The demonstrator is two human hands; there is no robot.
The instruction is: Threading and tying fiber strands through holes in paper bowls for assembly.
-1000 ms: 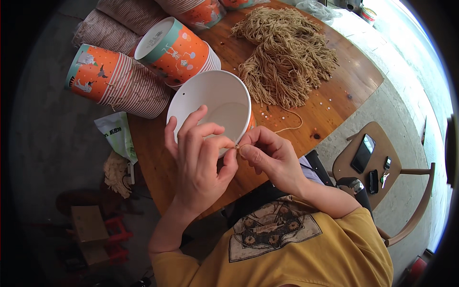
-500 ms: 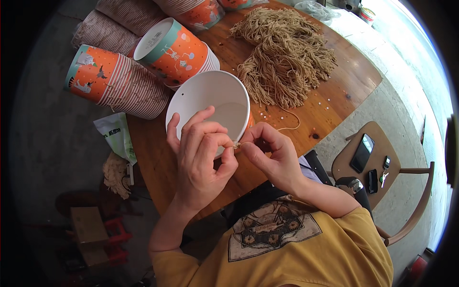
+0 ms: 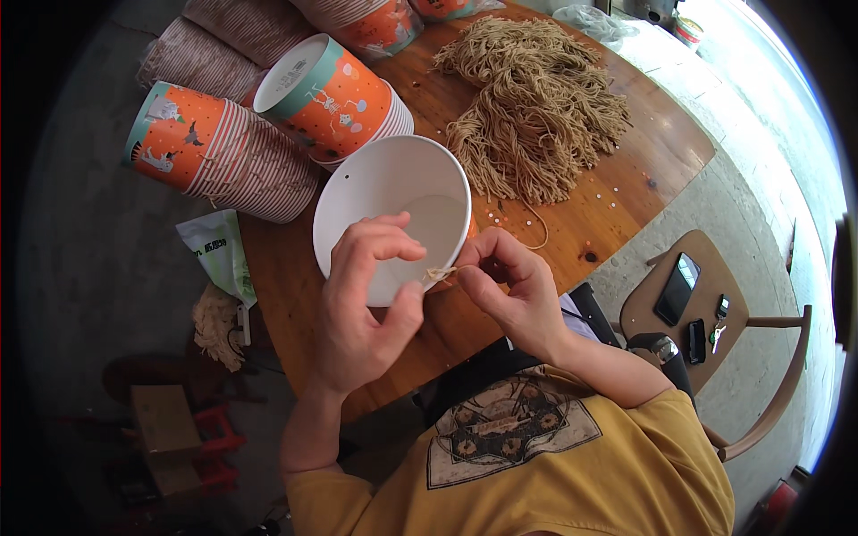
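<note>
A large paper bucket (image 3: 357, 192), white inside with orange showing outside, stands tilted with its mouth facing me. One small dark hole shows in its far left wall. At its near right rim a tan cord (image 3: 437, 273) has a knotted, frayed end. My right hand (image 3: 511, 290) pinches the cord between thumb and forefinger beside the rim. My left hand (image 3: 366, 290) is over the near part of the bucket, its thumb and fingers apart and just off the cord's end. A big heap of tan cords (image 3: 536, 107) lies beyond my right hand.
Stacked orange paper buckets (image 3: 335, 98) stand at the back left, and another stack (image 3: 214, 147) lies beside them. A wooden chair (image 3: 666, 268) at right carries a phone (image 3: 677, 288) and keys (image 3: 718, 333). A white-green bag (image 3: 217, 250) hangs by the table's left edge.
My left thumb and fingers have parted and let go of the cord's end, which now shows loose at the rim. My right hand stays nearly in place, pinching.
</note>
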